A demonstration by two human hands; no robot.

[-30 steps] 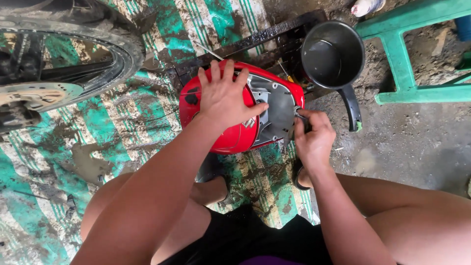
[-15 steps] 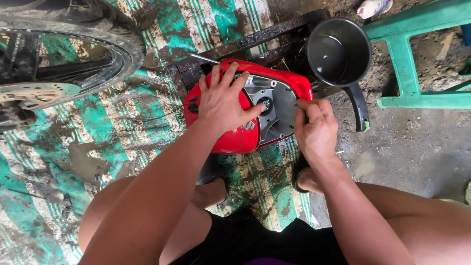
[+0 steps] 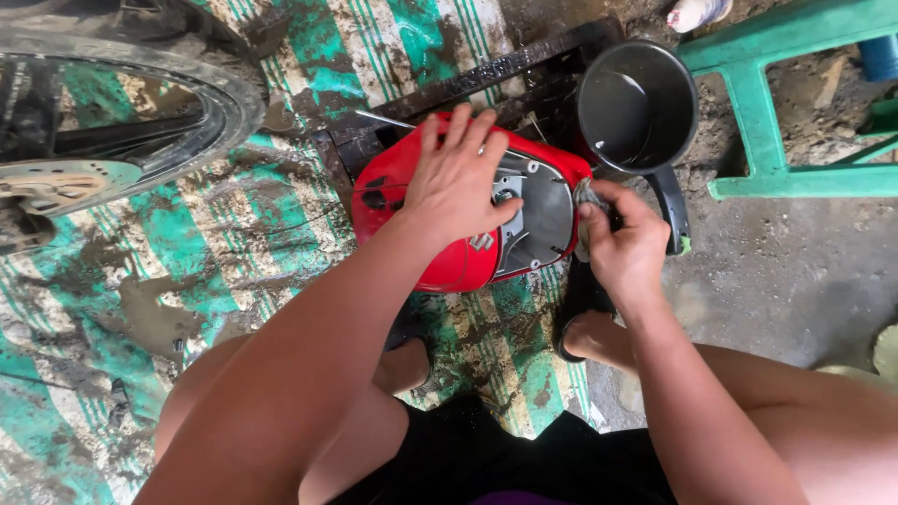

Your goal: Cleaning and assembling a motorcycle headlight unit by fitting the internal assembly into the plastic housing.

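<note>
A red motorcycle body cover with a grey inner panel lies on a muddy green striped mat. My left hand lies flat on top of the cover, fingers spread, holding it down. My right hand is at the cover's right edge, closed around a small grey rag pressed against the grey panel.
A black dipper holding water stands just behind the cover, its handle running down beside my right hand. A motorcycle wheel fills the upper left. A green plastic stool stands at the upper right. A black metal frame lies behind the cover.
My right hand has shifted slightly up along the cover's right edge with the rag. My left hand stays pressed on the red cover.
</note>
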